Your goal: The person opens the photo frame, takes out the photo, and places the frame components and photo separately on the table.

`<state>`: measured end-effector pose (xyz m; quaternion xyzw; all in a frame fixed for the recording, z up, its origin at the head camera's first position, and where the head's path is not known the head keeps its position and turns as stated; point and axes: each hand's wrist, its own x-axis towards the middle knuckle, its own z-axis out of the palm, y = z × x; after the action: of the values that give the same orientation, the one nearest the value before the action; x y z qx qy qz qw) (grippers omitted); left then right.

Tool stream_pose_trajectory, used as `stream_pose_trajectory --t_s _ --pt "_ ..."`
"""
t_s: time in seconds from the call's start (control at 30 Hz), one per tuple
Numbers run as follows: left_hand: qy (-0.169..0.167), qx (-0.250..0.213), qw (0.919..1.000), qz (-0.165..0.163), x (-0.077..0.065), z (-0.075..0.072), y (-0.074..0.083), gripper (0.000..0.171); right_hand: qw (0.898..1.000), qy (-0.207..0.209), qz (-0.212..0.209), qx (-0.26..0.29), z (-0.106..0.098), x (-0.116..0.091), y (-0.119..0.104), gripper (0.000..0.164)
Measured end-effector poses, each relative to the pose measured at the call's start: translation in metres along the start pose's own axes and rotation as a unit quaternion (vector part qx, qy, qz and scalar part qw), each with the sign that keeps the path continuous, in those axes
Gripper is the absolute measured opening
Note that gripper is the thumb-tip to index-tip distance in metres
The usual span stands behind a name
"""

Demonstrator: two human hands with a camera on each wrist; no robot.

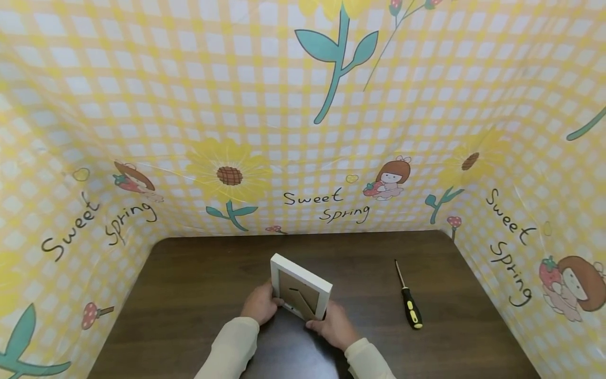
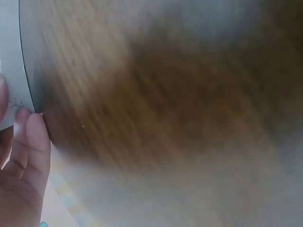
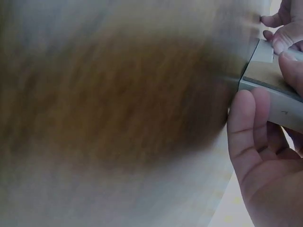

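Note:
A white photo frame stands tilted in both hands above the dark table, its brown backing and the backing's easel leg turned toward me. My left hand grips its lower left edge, with the thumb on the near side. At the lower right corner my right hand holds the frame the same way. In the left wrist view, fingers press against the white side. The right wrist view shows straight fingers along the frame's edge, and the thumb over the backing. The front of the frame is hidden.
A screwdriver with a black and yellow handle lies on the table, right of the frame. Yellow checked cloth with printed flowers rises behind the table and along both sides.

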<state>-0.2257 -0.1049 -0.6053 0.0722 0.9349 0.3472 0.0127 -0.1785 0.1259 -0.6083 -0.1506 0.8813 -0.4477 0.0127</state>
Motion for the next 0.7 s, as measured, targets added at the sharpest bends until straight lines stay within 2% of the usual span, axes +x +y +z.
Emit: stream_pose_trajectory --t_s 0.23,0.7 --pt "0.007 -0.001 0.9999 0.012 0.0030 0.0008 0.0008 0.031 1.000 -0.004 -0.006 0.005 0.0016 -0.0033 -0.0010 0.052" --pt "-0.007 0.006 0.9993 0.037 0.0066 -0.0004 -0.0005 0.031 1.000 -0.011 -0.016 0.023 0.0055 -0.0097 -0.0072 0.056"
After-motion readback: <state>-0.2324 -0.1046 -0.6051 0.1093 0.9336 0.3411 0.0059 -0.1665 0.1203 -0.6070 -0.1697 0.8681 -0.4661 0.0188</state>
